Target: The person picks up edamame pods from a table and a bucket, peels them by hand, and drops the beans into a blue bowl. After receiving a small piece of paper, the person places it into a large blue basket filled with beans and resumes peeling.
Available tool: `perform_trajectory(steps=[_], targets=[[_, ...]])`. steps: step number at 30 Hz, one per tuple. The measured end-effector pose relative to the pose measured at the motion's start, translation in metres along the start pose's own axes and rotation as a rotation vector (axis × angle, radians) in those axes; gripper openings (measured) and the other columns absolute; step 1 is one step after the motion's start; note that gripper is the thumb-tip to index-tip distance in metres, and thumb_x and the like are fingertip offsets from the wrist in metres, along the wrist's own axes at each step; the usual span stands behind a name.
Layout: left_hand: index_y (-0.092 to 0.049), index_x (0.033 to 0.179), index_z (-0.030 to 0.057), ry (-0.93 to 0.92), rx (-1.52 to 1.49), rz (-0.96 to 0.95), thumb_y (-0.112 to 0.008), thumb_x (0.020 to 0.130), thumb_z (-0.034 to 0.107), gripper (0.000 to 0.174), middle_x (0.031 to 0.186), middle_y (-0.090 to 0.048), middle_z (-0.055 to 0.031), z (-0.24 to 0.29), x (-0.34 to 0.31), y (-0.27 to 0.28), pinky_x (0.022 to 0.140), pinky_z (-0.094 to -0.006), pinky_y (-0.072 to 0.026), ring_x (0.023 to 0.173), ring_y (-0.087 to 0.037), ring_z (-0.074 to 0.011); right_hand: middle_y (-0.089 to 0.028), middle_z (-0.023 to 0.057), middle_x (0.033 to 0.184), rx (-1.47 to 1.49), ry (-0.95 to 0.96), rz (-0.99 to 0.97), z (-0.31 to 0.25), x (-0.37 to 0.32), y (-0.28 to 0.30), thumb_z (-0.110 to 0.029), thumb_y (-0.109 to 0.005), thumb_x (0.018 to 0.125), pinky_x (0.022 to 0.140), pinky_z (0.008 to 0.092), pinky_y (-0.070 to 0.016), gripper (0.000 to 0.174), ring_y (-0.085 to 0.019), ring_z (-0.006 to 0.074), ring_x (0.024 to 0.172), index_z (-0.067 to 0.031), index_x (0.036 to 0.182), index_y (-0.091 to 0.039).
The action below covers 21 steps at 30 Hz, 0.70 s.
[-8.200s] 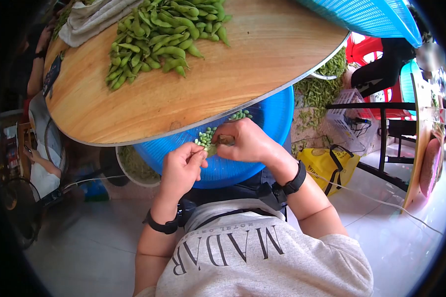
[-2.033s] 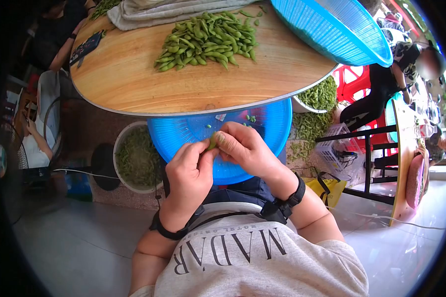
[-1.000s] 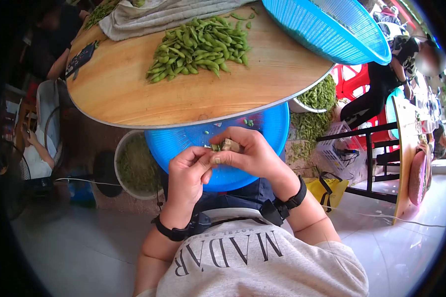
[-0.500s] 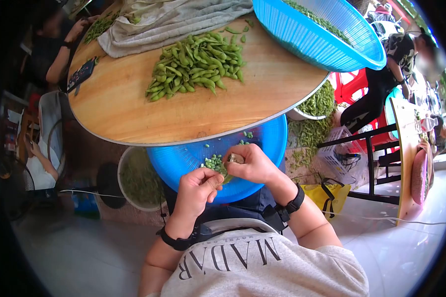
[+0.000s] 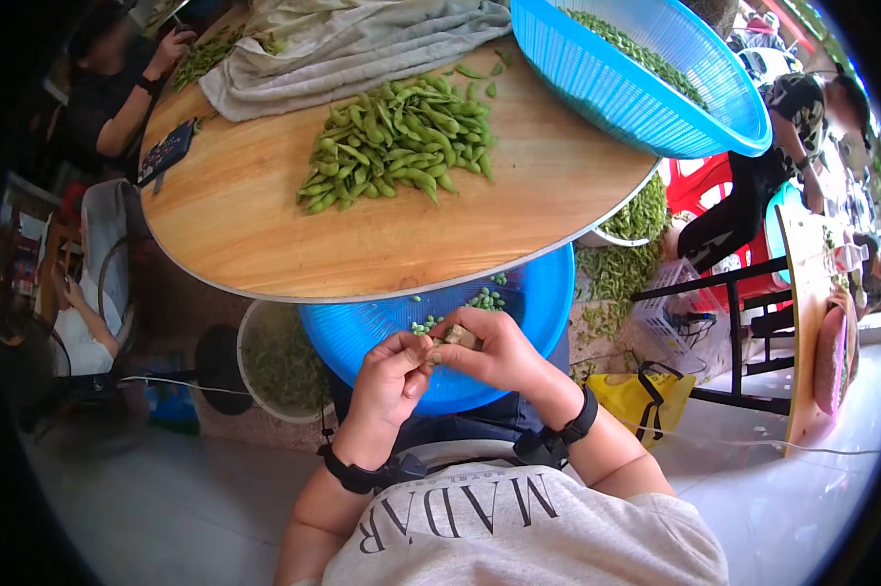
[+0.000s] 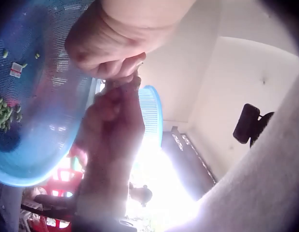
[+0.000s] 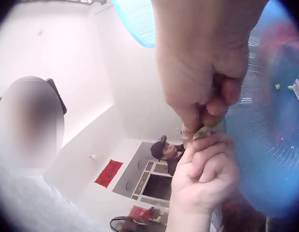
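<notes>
Both hands meet over a round blue plastic basket (image 5: pixel 558 313). The left hand (image 5: pixel 387 376) pinches one end of a green edamame pod (image 7: pixel 203 131) between thumb and fingers. From the other side, the right hand (image 5: pixel 504 354) pinches the same pod, its fingers curled. A beige, wrapped-looking piece (image 5: pixel 463 337) shows at the right hand's fingers. Shelled green beans (image 5: pixel 484 298) lie in the basket behind the hands, partly hidden by them. Ahead, a heap of whole edamame pods (image 5: pixel 401 142) lies on the wooden table (image 5: pixel 265 254).
The table's edge overhangs the basket's far side. A grey cloth (image 5: pixel 353 59) and a tilted light-blue basket (image 5: pixel 646 83) holding green bits are on the table. Buckets of green pods or hulls (image 5: pixel 284 361) stand either side. A yellow bag (image 5: pixel 646 396) sits at right.
The fingertips are closer together than half a second ago, when beans showed more openly beside them. The head view has tilted up since two seconds ago, so the table sits lower in view.
</notes>
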<state>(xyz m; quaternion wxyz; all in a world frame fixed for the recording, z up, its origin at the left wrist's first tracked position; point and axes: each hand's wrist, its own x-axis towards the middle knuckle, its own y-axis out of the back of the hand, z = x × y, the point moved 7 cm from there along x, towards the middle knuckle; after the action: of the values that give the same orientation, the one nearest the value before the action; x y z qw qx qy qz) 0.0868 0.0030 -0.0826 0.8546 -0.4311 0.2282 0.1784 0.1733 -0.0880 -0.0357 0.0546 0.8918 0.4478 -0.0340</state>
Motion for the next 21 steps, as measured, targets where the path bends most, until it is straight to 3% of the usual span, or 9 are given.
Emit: perform_trajectory(steps=[3, 6, 9, 12, 16, 19, 20, 21], targets=[[-0.060, 0.077, 0.0058, 0.048, -0.085, -0.057, -0.061, 0.082, 0.011, 0.007, 0.064, -0.056, -0.0048, -0.002, 0.001, 0.000, 0.035, -0.0170, -0.0287, 0.042, -0.041, -0.0066, -0.056, 0.0005, 0.067, 0.023, -0.038, -0.052, -0.001, 0.004, 0.000, -0.014, -0.070, 0.075, 0.053, 0.0234, -0.0410, 0.019, -0.049, 0.0040, 0.064, 0.0000, 0.085, -0.061], [-0.059, 0.076, 0.0063, 0.045, -0.052, -0.022, -0.061, 0.083, 0.010, 0.008, 0.062, -0.055, -0.0041, 0.000, 0.000, -0.001, 0.035, -0.0172, -0.0284, 0.041, -0.041, -0.0066, -0.057, 0.0049, 0.065, -0.069, 0.005, -0.064, -0.009, 0.008, 0.002, -0.011, -0.067, 0.072, 0.052, 0.0256, -0.0418, 0.016, -0.051, 0.0097, 0.058, 0.0002, 0.082, -0.061], [-0.059, 0.076, 0.0062, 0.056, -0.021, 0.032, -0.062, 0.083, 0.012, 0.009, 0.060, -0.054, -0.0029, -0.002, 0.001, 0.002, 0.036, -0.0175, -0.0282, 0.042, -0.041, -0.0065, -0.057, 0.0112, 0.064, -0.376, 0.158, -0.078, -0.020, 0.012, -0.001, -0.009, -0.064, 0.068, 0.052, 0.0298, -0.0443, 0.018, -0.056, 0.0209, 0.056, 0.0007, 0.083, -0.062], [-0.058, 0.080, 0.0056, -0.050, 0.123, 0.022, -0.059, 0.084, 0.013, 0.009, 0.061, -0.052, -0.0019, 0.004, -0.001, -0.001, 0.036, -0.0185, -0.0280, 0.041, -0.040, -0.0061, -0.056, 0.0172, 0.065, -0.496, 0.166, -0.011, -0.030, 0.014, -0.005, -0.010, -0.061, 0.066, 0.052, 0.0394, -0.0451, 0.015, -0.055, 0.0369, 0.060, -0.0004, 0.078, -0.060], [-0.057, 0.079, 0.0022, -0.355, 0.640, 0.314, -0.055, 0.084, 0.005, 0.006, 0.062, -0.052, -0.0015, 0.043, -0.025, 0.020, 0.038, -0.0186, -0.0285, 0.045, -0.041, -0.0047, -0.057, 0.0161, 0.069, -0.565, 0.231, -0.022, -0.049, 0.010, 0.001, -0.007, -0.060, 0.067, 0.055, 0.0387, -0.0466, 0.019, -0.058, 0.0329, 0.063, -0.0006, 0.085, -0.062], [-0.059, 0.079, 0.0019, -0.601, 0.859, 0.531, -0.063, 0.078, 0.003, 0.004, 0.067, -0.057, -0.0002, 0.075, -0.043, 0.070, 0.055, -0.0202, -0.0405, 0.059, -0.051, -0.0067, -0.060, 0.0148, 0.073, -0.607, 0.246, 0.020, -0.078, 0.015, 0.021, -0.001, -0.062, 0.068, 0.055, 0.0318, -0.0472, 0.025, -0.060, 0.0273, 0.062, 0.0001, 0.092, -0.063], [-0.059, 0.080, 0.0016, -0.652, 0.956, 0.622, -0.064, 0.077, 0.002, 0.005, 0.069, -0.058, -0.0010, 0.085, -0.050, 0.089, 0.058, -0.0219, -0.0419, 0.063, -0.052, -0.0081, -0.055, 0.0160, 0.071, -0.646, 0.236, 0.071, -0.088, 0.022, 0.027, -0.006, -0.059, 0.069, 0.057, 0.0402, -0.0473, 0.015, -0.057, 0.0342, 0.064, -0.0026, 0.084, -0.060], [-0.059, 0.081, 0.0013, -0.682, 1.043, 0.686, -0.064, 0.076, 0.001, 0.006, 0.073, -0.058, -0.0033, 0.092, -0.054, 0.109, 0.060, -0.0245, -0.0432, 0.065, -0.054, -0.0111, -0.055, 0.0160, 0.071, -0.703, 0.287, 0.186, -0.095, 0.034, 0.037, -0.007, -0.059, 0.070, 0.057, 0.0402, -0.0471, 0.012, -0.057, 0.0343, 0.064, -0.0023, 0.080, -0.058]])
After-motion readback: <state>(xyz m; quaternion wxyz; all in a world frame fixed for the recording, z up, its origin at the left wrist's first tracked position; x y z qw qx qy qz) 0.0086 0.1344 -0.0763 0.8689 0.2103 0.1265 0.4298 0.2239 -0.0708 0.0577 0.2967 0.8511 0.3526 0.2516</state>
